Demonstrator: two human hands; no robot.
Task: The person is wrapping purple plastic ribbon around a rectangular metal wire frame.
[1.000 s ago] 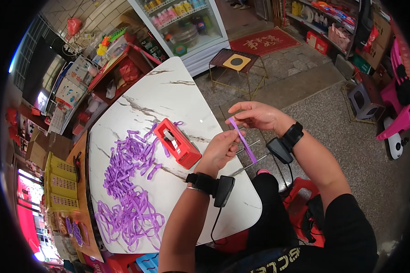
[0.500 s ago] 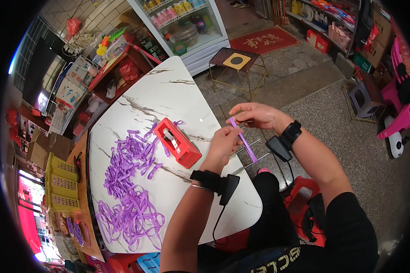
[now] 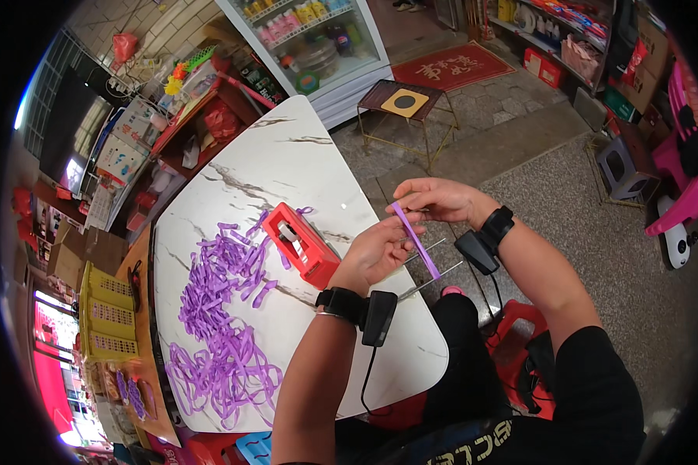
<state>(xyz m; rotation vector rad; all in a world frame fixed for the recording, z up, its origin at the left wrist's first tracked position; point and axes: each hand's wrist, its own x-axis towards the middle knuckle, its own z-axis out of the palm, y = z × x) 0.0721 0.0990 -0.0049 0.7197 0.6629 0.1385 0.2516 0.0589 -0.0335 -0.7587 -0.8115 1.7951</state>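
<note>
Worktop bears purple ribbon heap, red tape dispenser beside it, presumably for reach. Left hand and right hand flank purple strip across metal rods, probably for support. Cannot tell whether either grip is closed.

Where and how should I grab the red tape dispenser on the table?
Probably from above and the right, where your left hand is, gripping the red tape dispenser across its two long side walls: its body is longer than it is wide, and the open top exposes the tape roll.
</note>
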